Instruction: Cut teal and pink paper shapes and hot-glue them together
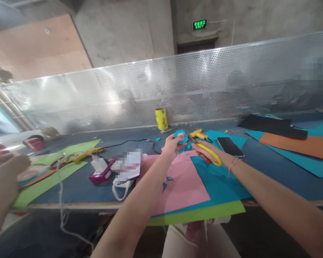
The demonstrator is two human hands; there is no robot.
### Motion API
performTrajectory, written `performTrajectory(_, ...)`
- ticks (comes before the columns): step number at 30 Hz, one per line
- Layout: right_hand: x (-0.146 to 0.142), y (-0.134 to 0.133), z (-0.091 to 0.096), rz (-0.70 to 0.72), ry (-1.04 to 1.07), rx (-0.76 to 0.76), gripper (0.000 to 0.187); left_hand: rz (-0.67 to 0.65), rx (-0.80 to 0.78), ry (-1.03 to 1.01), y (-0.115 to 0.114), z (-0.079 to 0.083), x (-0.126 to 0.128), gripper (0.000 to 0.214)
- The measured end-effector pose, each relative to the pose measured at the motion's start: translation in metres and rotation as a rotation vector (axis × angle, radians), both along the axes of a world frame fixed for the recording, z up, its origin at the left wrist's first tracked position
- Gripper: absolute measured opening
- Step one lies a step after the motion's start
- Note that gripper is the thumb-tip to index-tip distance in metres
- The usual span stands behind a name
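Note:
My left hand (172,145) pinches a small rounded piece of blue paper (181,135) and holds it up over the table. In my right hand (203,152) is a pair of scissors with yellow handles (212,154), its blades pointing up and left at the blue piece. Whether the blades are apart is too small to tell. Beneath both hands lie a pink sheet (188,182), a larger blue sheet (220,184) and a green sheet (204,214). Small blue scraps (169,178) rest on the pink sheet.
A yellow glue gun (199,134) and a phone (229,147) lie beyond my right hand. A yellow can (161,119) stands near the perforated metal screen (123,96). Left are a purple power strip (101,174), cables and another person's arm (5,179). Coloured sheets (298,143) lie right.

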State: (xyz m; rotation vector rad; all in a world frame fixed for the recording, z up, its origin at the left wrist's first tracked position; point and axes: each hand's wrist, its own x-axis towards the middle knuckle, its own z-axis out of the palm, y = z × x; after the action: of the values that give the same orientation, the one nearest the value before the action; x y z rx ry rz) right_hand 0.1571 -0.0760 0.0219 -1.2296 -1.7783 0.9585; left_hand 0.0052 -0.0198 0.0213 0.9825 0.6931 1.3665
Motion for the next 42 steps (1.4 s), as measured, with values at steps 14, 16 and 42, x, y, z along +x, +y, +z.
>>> performTrajectory(14,0.004,0.005,-0.005,0.042,0.042,-0.039,0.044,-0.124,-0.066,-0.026,-0.008,0.005,-0.001,0.028)
performTrajectory(16,0.003,0.004,-0.004,0.050,0.041,-0.032,0.044,-0.123,-0.069,-0.018,-0.008,0.005,-0.001,0.027)
performTrajectory(42,0.004,-0.001,0.008,0.002,-0.020,-0.039,0.036,0.004,0.027,-0.004,-0.001,0.003,0.000,0.032)
